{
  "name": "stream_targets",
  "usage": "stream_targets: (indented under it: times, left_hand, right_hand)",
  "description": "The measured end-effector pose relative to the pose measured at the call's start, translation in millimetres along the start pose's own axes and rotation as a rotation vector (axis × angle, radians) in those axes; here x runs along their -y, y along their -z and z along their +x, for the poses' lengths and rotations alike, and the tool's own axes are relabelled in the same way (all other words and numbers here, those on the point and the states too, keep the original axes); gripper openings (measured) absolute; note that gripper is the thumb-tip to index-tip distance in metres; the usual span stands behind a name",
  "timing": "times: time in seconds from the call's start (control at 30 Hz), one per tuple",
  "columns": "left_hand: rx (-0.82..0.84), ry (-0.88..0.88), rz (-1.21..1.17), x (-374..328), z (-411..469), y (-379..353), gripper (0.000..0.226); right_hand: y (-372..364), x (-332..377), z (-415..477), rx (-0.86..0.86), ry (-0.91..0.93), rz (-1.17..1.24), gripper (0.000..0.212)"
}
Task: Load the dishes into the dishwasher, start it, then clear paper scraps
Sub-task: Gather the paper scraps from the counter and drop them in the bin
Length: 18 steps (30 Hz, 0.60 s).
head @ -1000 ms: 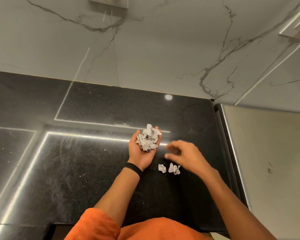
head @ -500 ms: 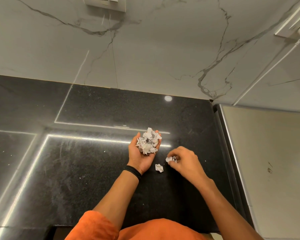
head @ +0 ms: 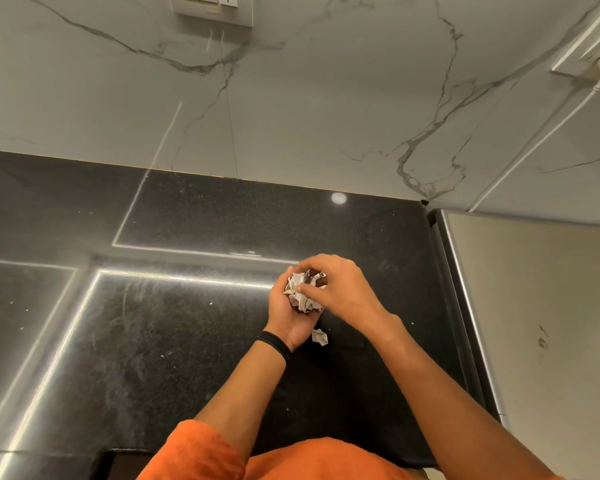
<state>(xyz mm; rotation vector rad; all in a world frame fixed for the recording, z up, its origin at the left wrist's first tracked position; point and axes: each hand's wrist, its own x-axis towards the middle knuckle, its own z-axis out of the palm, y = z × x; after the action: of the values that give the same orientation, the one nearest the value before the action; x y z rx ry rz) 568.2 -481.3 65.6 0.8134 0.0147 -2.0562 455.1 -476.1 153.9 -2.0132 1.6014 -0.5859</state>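
While crumpled white paper scraps (head: 303, 294) with grey print sit heaped in the cupped, palm-up left hand (head: 291, 323), fingers curled round them, the right hand (head: 342, 289) arches over the heap, thumb and fingertips pinching it. One loose scrap (head: 320, 337) lies on the black table (head: 153, 341), just beside the left wrist.

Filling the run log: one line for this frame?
phase: clearing scraps | left hand: cups paper wad | right hand: curled over wad | counter: one scrap
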Motion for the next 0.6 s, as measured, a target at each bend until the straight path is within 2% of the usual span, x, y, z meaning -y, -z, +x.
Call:
stream_targets:
  times: [0.13, 0.27, 0.33, 0.43, 0.5, 0.57, 0.6]
  left_hand:
    - [-0.002, 0.013, 0.004, -2.7, 0.8, 5.2, 0.043]
    - [-0.001, 0.027, -0.027, -4.8, 0.9, 5.0, 0.041]
    - [-0.001, 0.028, -0.041, -5.2, -0.6, 3.5, 0.044]
    - [-0.015, 0.018, -0.101, -7.7, -1.0, 1.6, 0.052]
    - [-0.028, 0.0, -0.17, -13.8, 0.5, 2.0, 0.054]
    - [-0.027, -0.024, -0.217, -23.8, 2.4, 4.7, 0.054]
    - [-0.025, -0.039, -0.233, -29.9, 3.6, 7.3, 0.054]
  right_hand:
    - [-4.3, 0.5, -0.5, 0.055, 0.017, -0.083, 0.029]
    - [-1.4, -2.5, -0.7, 0.054, 0.011, -0.035, 0.028]
    - [2.3, -5.5, 0.3, 0.006, -0.024, 0.07, 0.023]
    - [10.9, -11.7, -2.5, -0.153, -0.097, 0.25, 0.013]
    - [11.8, -20.3, -12.1, -0.219, -0.138, 0.288, 0.013]
    - [4.5, -33.4, -26.6, -0.184, -0.196, 0.254, 0.014]
    - [-2.8, -41.1, -34.5, -0.11, -0.227, 0.213, 0.017]
